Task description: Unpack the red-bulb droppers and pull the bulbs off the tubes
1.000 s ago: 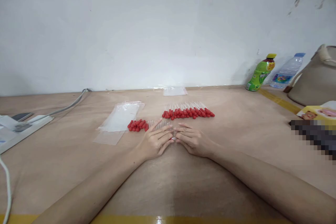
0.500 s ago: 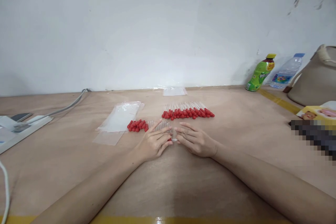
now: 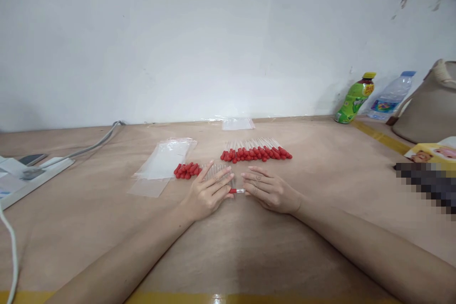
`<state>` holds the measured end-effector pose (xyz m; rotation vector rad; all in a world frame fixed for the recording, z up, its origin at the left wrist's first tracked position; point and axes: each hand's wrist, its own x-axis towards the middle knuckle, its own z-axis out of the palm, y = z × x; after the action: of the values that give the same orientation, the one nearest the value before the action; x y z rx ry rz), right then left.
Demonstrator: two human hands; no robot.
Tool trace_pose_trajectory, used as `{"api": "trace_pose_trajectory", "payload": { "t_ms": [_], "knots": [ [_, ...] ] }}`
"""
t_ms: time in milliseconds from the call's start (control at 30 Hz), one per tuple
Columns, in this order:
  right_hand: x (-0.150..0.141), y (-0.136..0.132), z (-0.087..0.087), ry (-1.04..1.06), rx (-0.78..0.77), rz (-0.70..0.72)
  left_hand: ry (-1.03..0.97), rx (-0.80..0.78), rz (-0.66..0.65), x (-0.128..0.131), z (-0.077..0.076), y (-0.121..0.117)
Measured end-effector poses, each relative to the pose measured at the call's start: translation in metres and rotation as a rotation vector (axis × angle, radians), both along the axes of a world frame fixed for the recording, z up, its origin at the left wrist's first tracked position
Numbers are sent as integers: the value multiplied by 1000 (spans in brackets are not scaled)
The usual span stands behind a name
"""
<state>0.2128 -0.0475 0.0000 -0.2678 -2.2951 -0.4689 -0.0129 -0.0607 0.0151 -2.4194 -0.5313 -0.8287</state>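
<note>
Between the tabletop's (image 3: 238, 256) near and far edges, the left hand (image 3: 207, 195) pinches a red piece (image 3: 232, 191) and the right hand (image 3: 273, 194) grips the adjoining clear tube (image 3: 240, 191), apparently calling for careful alignment.

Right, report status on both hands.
Left hand pinching red cap; right hand on clear tube. Cap and tube in line. More tubes close beside left fingers.

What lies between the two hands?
A clear tube with a red cap on its left end spans the gap between the left hand and right hand, in the head view.
</note>
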Motion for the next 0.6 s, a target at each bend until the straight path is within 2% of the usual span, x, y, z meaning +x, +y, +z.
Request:
{"api": "trace_pose_trajectory", "payload": {
  "t_ms": [267, 367, 467, 600],
  "knots": [
    [3, -2, 5, -61, 76, 35, -23, -32, -49, 4, 3, -6],
    [9, -2, 7, -78, 94, 42, -15, -51, -54, -1, 3, -5],
    [24, 6, 5, 30, 39, -10, -88, -63, 19, -21, 2, 1],
    [35, 19, -4, 227, -126, -204, -261, -129, 211, -46, 2, 14]
  ]
}}
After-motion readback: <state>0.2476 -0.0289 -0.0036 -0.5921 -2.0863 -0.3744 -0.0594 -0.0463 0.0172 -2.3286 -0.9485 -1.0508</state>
